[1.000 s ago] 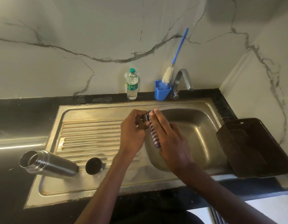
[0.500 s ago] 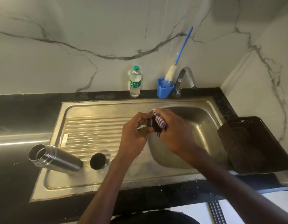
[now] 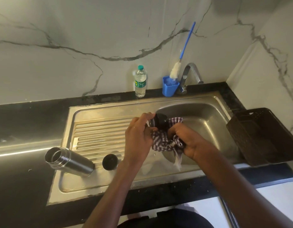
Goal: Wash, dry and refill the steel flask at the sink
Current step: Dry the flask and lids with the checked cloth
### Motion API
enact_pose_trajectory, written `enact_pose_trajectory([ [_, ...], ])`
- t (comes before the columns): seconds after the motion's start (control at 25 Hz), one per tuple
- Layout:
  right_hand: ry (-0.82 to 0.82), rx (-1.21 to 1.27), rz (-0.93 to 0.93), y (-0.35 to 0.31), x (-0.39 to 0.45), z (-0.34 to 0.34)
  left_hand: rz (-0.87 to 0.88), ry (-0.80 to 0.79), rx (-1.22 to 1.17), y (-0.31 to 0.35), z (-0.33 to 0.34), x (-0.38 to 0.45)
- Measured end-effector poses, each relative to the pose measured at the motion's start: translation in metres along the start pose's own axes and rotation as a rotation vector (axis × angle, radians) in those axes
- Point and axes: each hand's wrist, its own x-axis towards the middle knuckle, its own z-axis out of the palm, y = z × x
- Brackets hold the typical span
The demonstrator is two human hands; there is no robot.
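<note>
Unfurled now, the striped cloth [image 3: 164,142] hangs from right fingers [image 3: 177,130] over the basin; left fingers [image 3: 142,119] grip the black cap [image 3: 159,121].

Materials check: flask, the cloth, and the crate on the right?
Flask: brushed stainless steel by the look, silvery with soft streaked highlights. Cloth: woven fabric, likely cotton, with a purple-and-white check; it crumples and hangs limp. Crate: probably moulded plastic, dark brown and matte, with rows of small perforations in its wall.
</note>
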Motion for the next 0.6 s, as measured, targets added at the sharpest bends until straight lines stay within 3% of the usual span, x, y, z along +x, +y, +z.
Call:
enact_pose_trajectory([
  [0.08, 0.011, 0.043, 0.005, 0.015, -0.007, -0.008, 0.025, -0.030, 0.111, -0.011, -0.004, 0.001],
  [0.16, 0.066, 0.098, -0.061, 0.026, -0.014, -0.014, -0.134, -0.033, 0.070, -0.028, -0.006, 0.003],
  [0.2, 0.140, 0.059, -0.179, 0.028, -0.013, -0.015, -0.257, -0.035, -0.053, -0.031, -0.005, 0.004],
  [0.28, 0.281, -0.096, -0.592, 0.025, -0.010, -0.011, -0.450, -0.073, -0.385, -0.026, 0.003, 0.007],
  [0.4, 0.283, -0.544, -1.197, 0.021, 0.003, -0.003, -0.596, -0.101, -0.736, -0.002, 0.018, 0.010],
  [0.48, 0.383, -0.778, -1.290, 0.026, 0.011, -0.011, -0.720, -0.089, -0.944, 0.009, 0.021, 0.013],
  [0.6, 0.461, -0.695, -1.244, 0.030, 0.013, -0.036, -0.948, -0.019, -1.151, 0.017, 0.024, 0.013],
])
